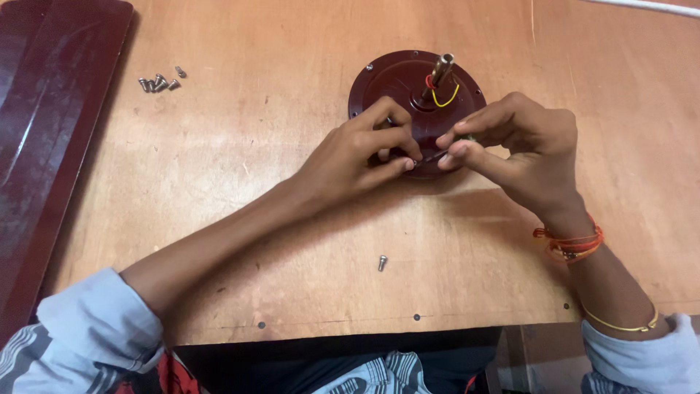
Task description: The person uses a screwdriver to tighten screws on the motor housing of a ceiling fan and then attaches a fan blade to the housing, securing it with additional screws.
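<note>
A round, dark maroon motor cover (397,80) lies flat on the tabletop (292,190), far of centre, with a brass shaft (442,71) standing upright from its hub and red and yellow wires (443,98) looped at the shaft's foot. A thin dark part, perhaps a screw or wire end (432,156), is pinched at the cover's near rim between both hands; what it is cannot be told, being too small and half hidden. The left hand (357,153) is closed to a fine pinch, thumb and forefinger meeting on that part, the other fingers curled and resting on the cover. The right hand (521,146) is likewise nearly closed, its thumb and forefinger tips pressed on the other end of the same part. The cover is judged rigid, metal and fairly heavy, so it should stay put unaided; it would best be gripped by its rim, not by the shaft or the wires, which look thin and easily strained. The small part is judged light and slippery, needing a fingertip grip. A single screw (382,263) lies on the tabletop near the person, well apart from the cover. A cluster of screws (159,82) lies far left, beside a dark maroon panel (51,131) along the left edge.
</note>
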